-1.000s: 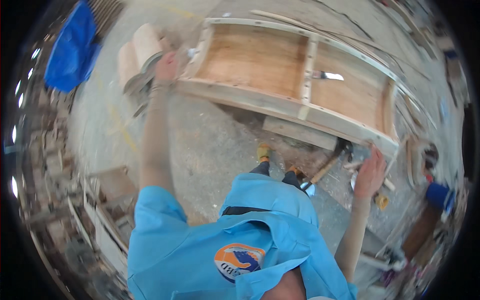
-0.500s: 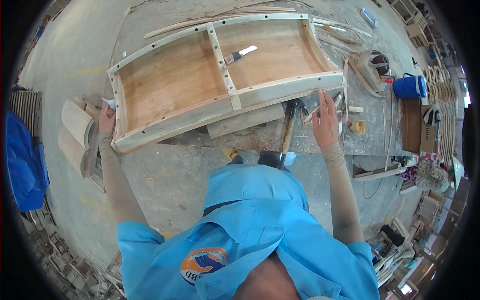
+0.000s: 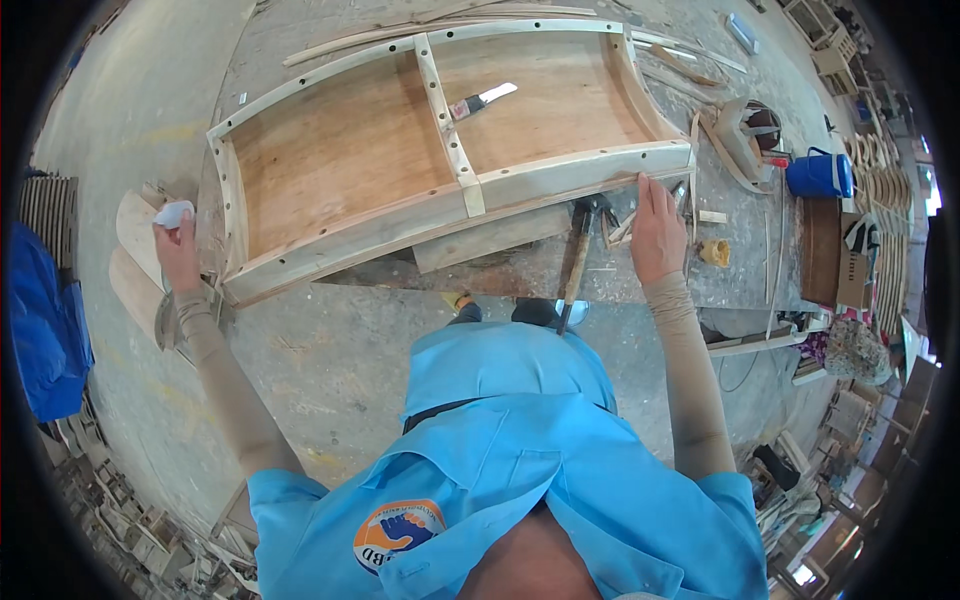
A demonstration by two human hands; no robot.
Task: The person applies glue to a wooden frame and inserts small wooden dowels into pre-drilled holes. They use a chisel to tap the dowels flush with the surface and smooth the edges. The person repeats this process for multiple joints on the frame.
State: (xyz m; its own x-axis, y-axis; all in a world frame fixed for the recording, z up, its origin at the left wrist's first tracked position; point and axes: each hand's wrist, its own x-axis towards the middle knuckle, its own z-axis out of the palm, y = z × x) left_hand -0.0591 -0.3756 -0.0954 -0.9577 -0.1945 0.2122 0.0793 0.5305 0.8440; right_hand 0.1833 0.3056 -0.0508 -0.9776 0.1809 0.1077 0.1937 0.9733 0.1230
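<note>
A long curved wooden panel frame (image 3: 340, 243) lies on the worktable, with a crossbar and dark screw holes along its rim. Off its left end, my left hand (image 3: 179, 262) pinches a small folded white sheet (image 3: 174, 213); its exact kind I cannot make out. At the frame's right front edge my right hand (image 3: 659, 232) rests its fingertips, stretched out and holding nothing. Inside the frame a flat white-bladed tool (image 3: 484, 101) with a dark handle lies by the crossbar. A hammer (image 3: 577, 262) stands at the table's front edge below the frame.
The worktable (image 3: 740, 270) carries a yellow tape roll (image 3: 715, 252), wood strips (image 3: 470, 14) and a curved wooden piece with a dark round object (image 3: 745, 135). A blue jug (image 3: 819, 174) stands at the right. Curved wooden parts (image 3: 135, 275) sit left of the frame.
My left hand has moved left, away from the frame's left end, with the white sheet. My right hand stays near the front edge; the frame looks almost unmoved.
</note>
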